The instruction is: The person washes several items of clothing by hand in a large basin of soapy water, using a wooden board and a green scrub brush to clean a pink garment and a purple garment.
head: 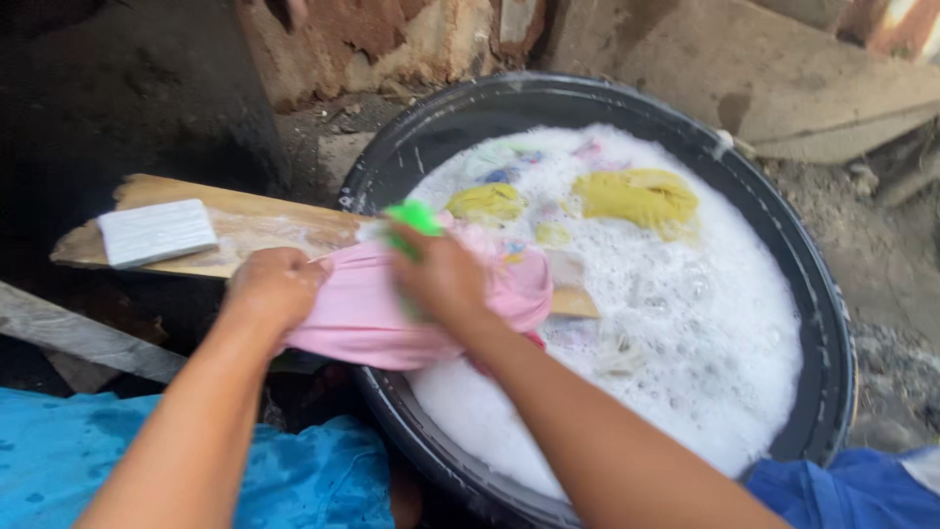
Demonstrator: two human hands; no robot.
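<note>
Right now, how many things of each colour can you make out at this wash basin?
Pink: 1, the pink garment under both hands.
Yellow: 2, yellow cloths in the suds.
Green: 1, the green brush in the right hand.
White: 1, the white soap bar.
Black: 1, the black basin.
Total: 6

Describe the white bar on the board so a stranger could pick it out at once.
Start at the big black basin full of suds. A wooden board juts from its rim to the left, under the pink cloth that both hands work. At the board's far left end lies the white bar: a ridged rectangular block, the only dry white thing there.
</note>
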